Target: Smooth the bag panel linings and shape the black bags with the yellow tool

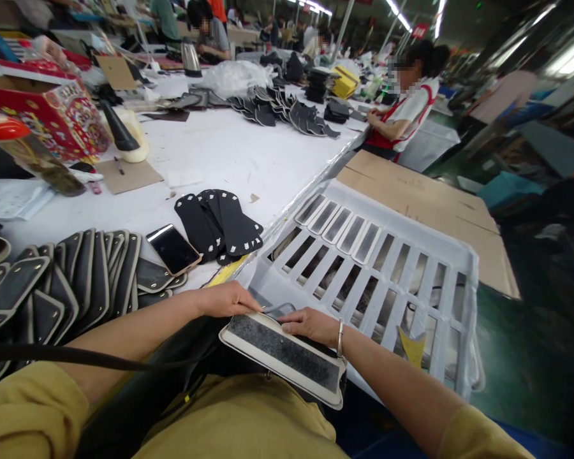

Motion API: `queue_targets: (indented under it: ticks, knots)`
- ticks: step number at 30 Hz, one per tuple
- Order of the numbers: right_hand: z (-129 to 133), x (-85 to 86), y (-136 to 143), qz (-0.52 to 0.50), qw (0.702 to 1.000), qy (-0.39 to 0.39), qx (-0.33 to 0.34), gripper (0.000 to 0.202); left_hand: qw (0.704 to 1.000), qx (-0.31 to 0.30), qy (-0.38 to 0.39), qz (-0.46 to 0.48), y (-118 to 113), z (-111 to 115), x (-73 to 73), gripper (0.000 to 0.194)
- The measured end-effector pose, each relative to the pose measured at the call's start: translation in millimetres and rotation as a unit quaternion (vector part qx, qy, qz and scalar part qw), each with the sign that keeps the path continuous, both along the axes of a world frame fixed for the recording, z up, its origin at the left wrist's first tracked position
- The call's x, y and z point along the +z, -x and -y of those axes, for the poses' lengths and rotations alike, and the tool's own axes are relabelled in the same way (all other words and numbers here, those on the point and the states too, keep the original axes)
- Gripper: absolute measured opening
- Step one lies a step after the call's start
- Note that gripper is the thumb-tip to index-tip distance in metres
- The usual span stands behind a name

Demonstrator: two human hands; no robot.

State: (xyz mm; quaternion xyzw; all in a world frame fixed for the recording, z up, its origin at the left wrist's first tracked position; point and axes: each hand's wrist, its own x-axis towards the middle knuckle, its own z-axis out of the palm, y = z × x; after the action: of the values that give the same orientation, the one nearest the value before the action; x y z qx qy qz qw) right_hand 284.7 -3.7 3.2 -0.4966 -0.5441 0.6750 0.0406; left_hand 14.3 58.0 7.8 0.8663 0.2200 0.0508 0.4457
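Observation:
A long, pale-edged panel (287, 354) with a dark grey speckled strip along its middle lies tilted over my lap. My left hand (227, 299) grips its upper left corner, fingers pressed together at the edge. Farther along the same upper edge, my right hand (313, 326) holds it with bent fingers, the thumb side lying over the strip. The undersides of both grips are hidden. Just beyond my hands is a white slatted plastic tray (387, 290), with several pale-rimmed grey strips (337, 224) in a row on its far part.
Grey panels with metal studs (76, 274) are piled at left, beside a phone (173, 248). Black cut pieces (220, 223) lie on the white table (210, 150). Cardboard (430, 204) sits behind the tray. A co-worker in a red apron (402, 124) is at the table's far right edge.

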Motion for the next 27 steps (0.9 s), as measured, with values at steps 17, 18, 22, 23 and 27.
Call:
queue_targets:
  ticks: [17, 18, 22, 23, 27]
  knots:
    - [-14.0, -8.3, 30.4, -0.016, 0.999, -0.039, 0.025, 0.052, 0.998, -0.029, -0.034, 0.032, 1.0, 8.1, 1.5, 0.033]
    - [-15.8, -8.7, 33.6, -0.014, 0.999, -0.044, 0.026, 0.052, 0.998, -0.035, -0.034, 0.035, 1.0, 8.0, 2.8, 0.033]
    - [-22.6, -13.7, 44.7, -0.014, 0.999, -0.033, 0.023, 0.054, 0.999, -0.028, -0.022, 0.038, 5.2, 6.1, 1.8, 0.033]
    - [-23.9, -15.3, 46.5, -0.017, 0.999, -0.024, 0.021, 0.055, 0.999, -0.017, -0.015, 0.035, 7.1, 5.4, 0.1, 0.032]
    - [-25.3, -17.3, 49.2, -0.031, 0.999, 0.007, 0.006, 0.057, 0.999, 0.032, 0.012, 0.024, 13.8, 4.6, -7.1, 0.029]
